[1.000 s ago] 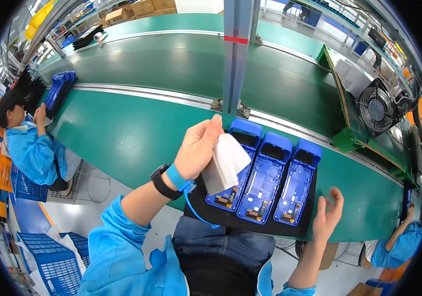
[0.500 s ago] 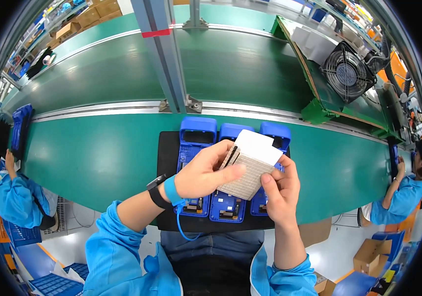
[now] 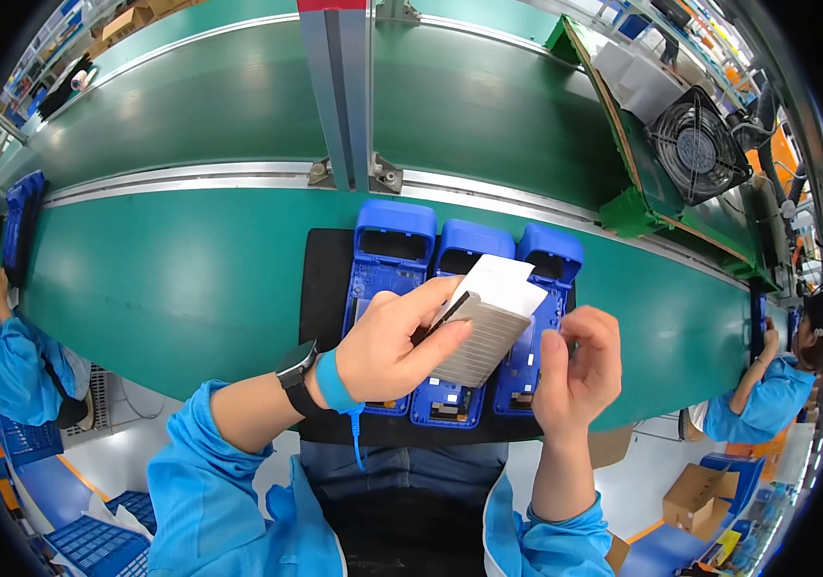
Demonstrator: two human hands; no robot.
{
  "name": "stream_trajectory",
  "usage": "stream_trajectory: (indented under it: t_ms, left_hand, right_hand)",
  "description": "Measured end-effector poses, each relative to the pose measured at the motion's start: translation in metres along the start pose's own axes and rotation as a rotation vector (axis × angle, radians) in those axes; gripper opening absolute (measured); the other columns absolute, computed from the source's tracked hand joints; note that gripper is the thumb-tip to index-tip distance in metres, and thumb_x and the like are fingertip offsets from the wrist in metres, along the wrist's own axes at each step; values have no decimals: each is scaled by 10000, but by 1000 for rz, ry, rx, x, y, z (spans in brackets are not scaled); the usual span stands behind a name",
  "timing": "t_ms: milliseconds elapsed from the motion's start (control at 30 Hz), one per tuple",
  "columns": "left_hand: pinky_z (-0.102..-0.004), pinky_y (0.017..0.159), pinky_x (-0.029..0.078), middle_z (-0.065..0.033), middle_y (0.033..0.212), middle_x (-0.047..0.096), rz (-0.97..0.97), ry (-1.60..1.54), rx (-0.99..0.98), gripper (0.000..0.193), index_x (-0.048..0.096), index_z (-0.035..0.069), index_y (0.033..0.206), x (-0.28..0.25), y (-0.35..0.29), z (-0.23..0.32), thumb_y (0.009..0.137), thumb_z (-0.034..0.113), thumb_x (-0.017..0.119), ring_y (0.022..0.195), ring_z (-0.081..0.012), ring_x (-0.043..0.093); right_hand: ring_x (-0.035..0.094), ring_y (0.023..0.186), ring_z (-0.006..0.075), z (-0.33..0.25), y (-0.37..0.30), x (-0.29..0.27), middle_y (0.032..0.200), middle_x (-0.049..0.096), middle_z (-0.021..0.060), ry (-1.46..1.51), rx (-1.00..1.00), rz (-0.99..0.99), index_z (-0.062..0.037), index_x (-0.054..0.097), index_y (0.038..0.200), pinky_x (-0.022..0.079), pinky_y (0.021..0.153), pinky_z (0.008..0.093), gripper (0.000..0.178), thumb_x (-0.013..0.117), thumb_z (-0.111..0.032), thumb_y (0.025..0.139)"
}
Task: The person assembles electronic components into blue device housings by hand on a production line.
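My left hand grips a stack of sheets, thumb on top and fingers beneath. The sheets have white backing at the far end and rows of small grey-beige strips below, with a dark strip along the left edge. Just right of the stack, my right hand is raised with fingers curled and thumb close to the forefinger; anything between them is too small to make out. Under both hands, three blue plastic housings lie side by side on a black mat, circuit parts showing inside. The stack partly hides the middle one.
A green workbench spreads around the mat. Behind it runs a metal rail with an upright post. At the right rear, a black fan stands on a green-edged shelf. Co-workers in blue sit at left and right.
My right hand has come off the sheets and moved right, its fingers curling in. The left hand still holds the stack, now tilted more. The whole view has shifted slightly.
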State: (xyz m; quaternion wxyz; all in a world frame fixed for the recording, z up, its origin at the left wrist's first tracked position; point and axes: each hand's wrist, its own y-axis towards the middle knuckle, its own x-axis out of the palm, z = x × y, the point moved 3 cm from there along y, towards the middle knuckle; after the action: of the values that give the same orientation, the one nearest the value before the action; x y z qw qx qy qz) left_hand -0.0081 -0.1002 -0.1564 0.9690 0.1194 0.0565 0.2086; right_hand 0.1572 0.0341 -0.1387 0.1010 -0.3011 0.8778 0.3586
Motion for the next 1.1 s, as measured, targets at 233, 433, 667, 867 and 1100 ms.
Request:
stream_trajectory:
  t_ms: [233,433,667,867,1100]
  left_hand:
    - [-338,567,514,-179,774,669,-74,105,71,364,568,-24,1267,6,-4,4,929,100,620,657,-332,698]
    - [-358,543,511,-175,759,660,-41,162,153,377,575,-19,1265,4,-6,6,907,84,635,628,-344,679]
    - [-315,526,484,-159,800,677,-67,231,136,404,600,-37,1263,5,-8,4,872,35,671,598,-291,665]
    - [-411,535,512,-176,723,658,105,350,199,349,579,-16,1230,6,-8,7,898,72,644,597,-353,665]
    - [-292,695,539,-167,878,722,372,162,195,323,583,-44,1241,-29,2,-11,955,101,625,756,-178,708]
  right_hand:
    - [553,671,163,-34,26,22,853,619,95,-141,-263,-181,-4,634,905,428,547,264,199,718,106,762]
    - [561,682,187,-33,31,32,832,604,87,-161,-307,-263,-16,634,892,437,563,277,201,737,92,756]
    - [594,718,281,-32,32,34,848,603,105,-273,-318,-356,-27,611,888,490,591,352,221,758,37,736]
    - [585,707,276,-37,28,25,836,593,100,-66,-229,-432,-27,599,877,481,599,340,185,720,62,768]
    - [516,723,200,-8,32,-20,824,544,96,-111,104,-665,-1,549,858,416,652,295,77,572,72,857]
